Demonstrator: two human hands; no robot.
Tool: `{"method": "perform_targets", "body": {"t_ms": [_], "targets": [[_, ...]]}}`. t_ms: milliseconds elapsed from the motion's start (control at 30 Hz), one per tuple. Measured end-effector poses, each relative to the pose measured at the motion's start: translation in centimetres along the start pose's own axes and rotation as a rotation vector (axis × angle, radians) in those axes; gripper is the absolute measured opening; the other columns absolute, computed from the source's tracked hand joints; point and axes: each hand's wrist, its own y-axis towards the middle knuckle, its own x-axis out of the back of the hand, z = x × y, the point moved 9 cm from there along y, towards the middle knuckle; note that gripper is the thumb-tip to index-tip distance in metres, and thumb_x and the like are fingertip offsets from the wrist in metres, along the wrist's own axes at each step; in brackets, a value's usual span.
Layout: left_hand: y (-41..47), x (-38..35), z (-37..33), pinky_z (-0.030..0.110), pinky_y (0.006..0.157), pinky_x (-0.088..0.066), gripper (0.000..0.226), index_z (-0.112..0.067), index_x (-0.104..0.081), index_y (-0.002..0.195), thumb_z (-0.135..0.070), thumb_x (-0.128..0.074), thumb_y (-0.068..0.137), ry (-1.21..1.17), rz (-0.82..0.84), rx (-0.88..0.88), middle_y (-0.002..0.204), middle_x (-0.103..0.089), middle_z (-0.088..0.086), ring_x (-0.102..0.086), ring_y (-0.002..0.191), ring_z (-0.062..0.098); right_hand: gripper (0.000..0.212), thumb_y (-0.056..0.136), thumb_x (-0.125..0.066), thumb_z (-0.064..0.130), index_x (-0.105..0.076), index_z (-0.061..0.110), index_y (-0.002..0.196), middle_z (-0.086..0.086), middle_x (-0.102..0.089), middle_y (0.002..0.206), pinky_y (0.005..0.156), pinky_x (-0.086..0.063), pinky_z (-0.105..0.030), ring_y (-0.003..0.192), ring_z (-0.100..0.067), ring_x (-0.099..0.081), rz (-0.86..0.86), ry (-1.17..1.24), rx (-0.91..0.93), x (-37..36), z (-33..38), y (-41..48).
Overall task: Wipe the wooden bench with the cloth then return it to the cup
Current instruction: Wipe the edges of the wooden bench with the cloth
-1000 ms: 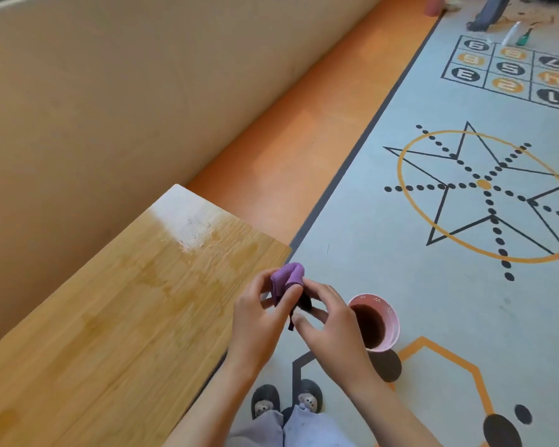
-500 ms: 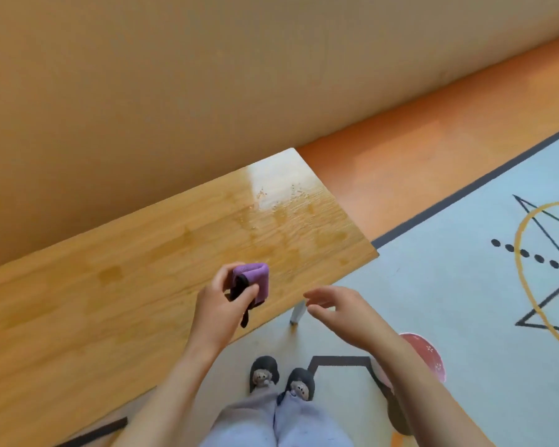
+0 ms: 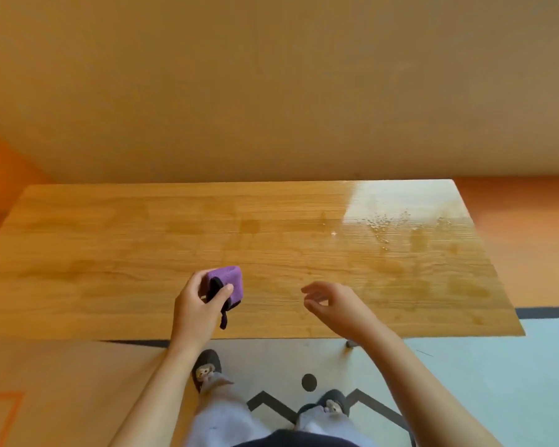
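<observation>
The wooden bench [image 3: 117, 253] stretches across the view in front of me, with water droplets and damp patches [image 3: 388, 224] near its right end. My left hand [image 3: 197, 304] holds a folded purple cloth [image 3: 228, 280] with a dark edge just above the bench's front part. My right hand [image 3: 333, 304] hovers over the bench to the right, fingers loosely curled and apart, holding nothing. The cup is out of view.
A tan wall [image 3: 271, 91] rises directly behind the bench. Orange floor [image 3: 526, 227] lies to the right, and a pale patterned mat [image 3: 484, 372] is under my feet [image 3: 207, 366]. A bench leg [image 3: 350, 343] shows below the front edge.
My view has swung left to face the bench squarely, and the cup has left the frame. My right hand has let go of the cloth; my left hand carried it over the bench.
</observation>
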Motion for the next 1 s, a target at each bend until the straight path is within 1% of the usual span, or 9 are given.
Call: {"method": "perform_targets", "body": {"t_ms": [167, 200, 300, 467, 567, 633, 767, 900, 1000], "targets": [[4.6, 8.9, 4.5, 0.021, 0.073, -0.044, 0.023, -0.022, -0.063, 0.104, -0.012, -0.069, 0.085, -0.025, -0.059, 0.041, 0.101, -0.067, -0.005, -0.062, 0.097, 0.01, 0.029, 0.093, -0.053, 0.026, -0.06, 0.022, 0.121, 0.005, -0.066, 0.118, 0.094, -0.048, -0.028, 0.111, -0.009, -0.059, 0.04, -0.051, 0.067, -6.2, 8.5, 6.5], [5.2, 9.7, 4.7, 0.021, 0.073, -0.044, 0.022, -0.023, -0.062, 0.102, -0.012, -0.069, 0.085, -0.02, -0.057, 0.044, 0.1, -0.067, -0.005, -0.062, 0.096, 0.009, 0.031, 0.093, -0.054, 0.025, -0.059, 0.021, 0.123, 0.004, -0.064, 0.122, 0.095, -0.046, -0.027, 0.114, -0.01, -0.057, 0.036, -0.062, 0.074, -6.7, 9.5, 7.0], [9.3, 16.1, 6.6, 0.018, 0.07, -0.044, 0.016, -0.026, -0.061, 0.099, -0.016, -0.067, 0.088, -0.029, -0.085, 0.054, 0.097, -0.066, -0.008, -0.061, 0.093, 0.005, 0.034, 0.093, -0.054, 0.025, -0.056, 0.021, 0.127, 0.004, -0.059, 0.13, 0.099, -0.042, -0.026, 0.121, -0.011, -0.053, 0.023, -0.081, 0.11, -10.9, 15.2, 11.6], [16.2, 25.8, 9.7, 0.016, 0.066, -0.042, 0.02, -0.017, -0.06, 0.109, -0.021, -0.065, 0.09, 0.037, -0.16, 0.051, 0.097, -0.065, -0.006, -0.059, 0.09, 0.002, 0.037, 0.094, -0.053, 0.027, -0.051, 0.025, 0.131, 0.005, -0.053, 0.136, 0.097, -0.042, -0.026, 0.123, -0.014, -0.051, 0.003, -0.109, 0.179, -15.9, 23.9, 19.4], [19.0, 30.6, 11.0, 0.017, 0.066, -0.041, 0.026, -0.014, -0.059, 0.113, -0.022, -0.066, 0.089, 0.063, -0.223, 0.057, 0.099, -0.063, -0.006, -0.059, 0.092, 0.01, 0.039, 0.094, -0.053, 0.026, -0.05, 0.023, 0.133, 0.002, -0.052, 0.136, 0.096, -0.043, -0.028, 0.122, -0.017, -0.051, 0.007, -0.151, 0.231, -17.9, 28.4, 23.1], [20.5, 33.3, 11.7, 0.015, 0.066, -0.041, 0.03, -0.012, -0.059, 0.115, -0.021, -0.067, 0.088, 0.077, -0.27, 0.064, 0.103, -0.063, -0.002, -0.058, 0.095, 0.014, 0.041, 0.094, -0.053, 0.026, -0.047, 0.022, 0.134, 0.0, -0.05, 0.138, 0.098, -0.044, -0.032, 0.121, -0.019, -0.051, 0.026, -0.183, 0.263, -19.2, 31.2, 25.5], [23.6, 37.7, 12.7, 0.015, 0.071, -0.042, 0.041, -0.013, -0.05, 0.124, -0.021, -0.068, 0.088, 0.048, -0.397, 0.102, 0.113, -0.056, -0.002, -0.054, 0.103, 0.014, 0.043, 0.095, -0.051, 0.025, -0.043, 0.02, 0.137, -0.003, -0.046, 0.141, 0.101, -0.044, -0.037, 0.127, -0.022, -0.045, 0.057, -0.256, 0.352, -21.7, 36.4, 30.0], [26.9, 41.0, 14.2, 0.019, 0.073, -0.046, 0.036, -0.012, -0.05, 0.12, -0.019, -0.066, 0.089, -0.003, -0.486, 0.135, 0.115, -0.059, 0.002, -0.056, 0.105, 0.017, 0.045, 0.096, -0.049, 0.024, -0.04, 0.018, 0.139, -0.003, -0.042, 0.145, 0.106, -0.039, -0.038, 0.135, -0.021, -0.035, 0.097, -0.303, 0.432, -24.7, 40.2, 34.5], [30.1, 43.3, 15.4, 0.026, 0.077, -0.048, 0.032, -0.016, -0.054, 0.122, -0.016, -0.062, 0.092, -0.025, -0.477, 0.126, 0.12, -0.059, 0.004, -0.056, 0.11, 0.021, 0.046, 0.096, -0.048, 0.025, -0.037, 0.018, 0.14, -0.003, -0.038, 0.147, 0.109, -0.035, -0.042, 0.137, -0.021, -0.032, 0.113, -0.324, 0.486, -27.2, 42.4, 38.3]]}}
